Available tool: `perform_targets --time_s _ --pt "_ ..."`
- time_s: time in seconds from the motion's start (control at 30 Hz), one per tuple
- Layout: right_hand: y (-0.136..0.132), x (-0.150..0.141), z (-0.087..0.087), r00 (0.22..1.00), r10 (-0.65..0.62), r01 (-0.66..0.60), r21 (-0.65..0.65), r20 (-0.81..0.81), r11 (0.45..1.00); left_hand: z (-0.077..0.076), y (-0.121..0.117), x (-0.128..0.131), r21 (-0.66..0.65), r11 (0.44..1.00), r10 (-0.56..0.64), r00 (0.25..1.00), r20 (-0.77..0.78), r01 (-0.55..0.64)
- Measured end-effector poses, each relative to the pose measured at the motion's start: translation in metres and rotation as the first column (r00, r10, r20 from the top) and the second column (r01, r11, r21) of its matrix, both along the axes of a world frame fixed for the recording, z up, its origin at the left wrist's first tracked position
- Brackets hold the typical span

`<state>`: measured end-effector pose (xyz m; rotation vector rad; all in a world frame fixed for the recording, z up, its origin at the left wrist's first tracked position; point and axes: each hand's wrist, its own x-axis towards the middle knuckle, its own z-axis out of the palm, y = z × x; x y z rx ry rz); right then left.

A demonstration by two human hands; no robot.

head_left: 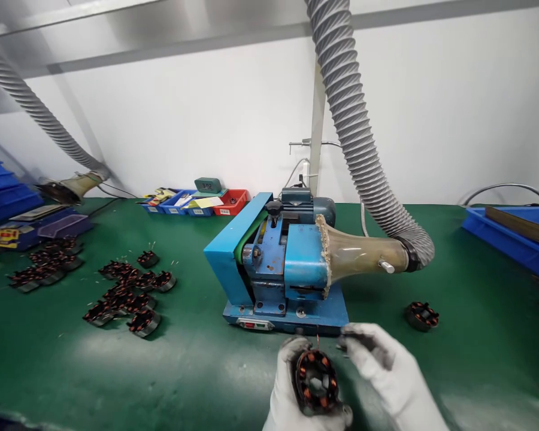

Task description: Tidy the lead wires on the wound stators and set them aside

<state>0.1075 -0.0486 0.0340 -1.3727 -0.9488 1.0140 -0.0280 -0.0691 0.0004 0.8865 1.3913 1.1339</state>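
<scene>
Near the bottom middle, my left hand, in a white glove with darkened fingertips, is closed around a ring-shaped motor stator. Copper windings line its ring, its open centre faces me, and a thin copper wire end sticks up from the top. To its right, my right hand, also gloved and soiled at the tips, is apart from the stator. Its fingers are half curled, with a small gap between thumb and forefinger. Just beyond both hands stands a blue belt-driven machine with a motor at its rear.
Several stators lie in a cluster at left, with another group farther left. A single stator lies at right. A grey duct joins the machine's hood. Small bins and a blue tray stand behind.
</scene>
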Motion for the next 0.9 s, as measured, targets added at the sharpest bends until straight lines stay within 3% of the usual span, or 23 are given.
perform_targets --time_s 0.03,0.1,0.2,0.43,0.63,0.77,0.9 --pt "0.0 -0.011 -0.003 0.998 0.051 -0.051 -0.008 -0.024 0.999 0.0 0.008 0.002 0.004 1.0 0.018 0.999 0.035 -0.018" --pt "0.004 -0.033 -0.005 0.99 0.111 -0.108 -0.042 0.084 0.993 0.001 0.024 0.006 0.01 0.997 0.079 0.99 0.117 -0.08" --pt "0.019 -0.051 -0.001 0.939 0.096 -0.046 -0.155 0.331 0.987 0.003 0.046 0.014 0.011 0.986 0.159 0.97 0.186 -0.163" --pt "0.046 -0.046 0.013 0.878 0.087 0.014 -0.207 0.47 0.978 0.007 0.068 0.023 0.046 0.982 0.171 0.971 0.166 -0.181" --pt "0.045 -0.043 0.012 0.891 0.075 -0.002 -0.16 0.449 0.987 0.017 0.067 0.026 0.034 0.987 0.151 0.976 0.158 -0.158" --pt "0.025 -0.046 0.003 0.895 0.025 0.03 -0.117 0.446 0.993 0.006 0.047 0.016 -0.002 0.994 0.109 0.978 0.179 -0.11" --pt "-0.009 -0.043 -0.008 0.986 0.055 -0.045 -0.067 0.158 0.997 -0.005 0.018 -0.006 -0.019 1.0 0.026 0.988 0.151 -0.024"
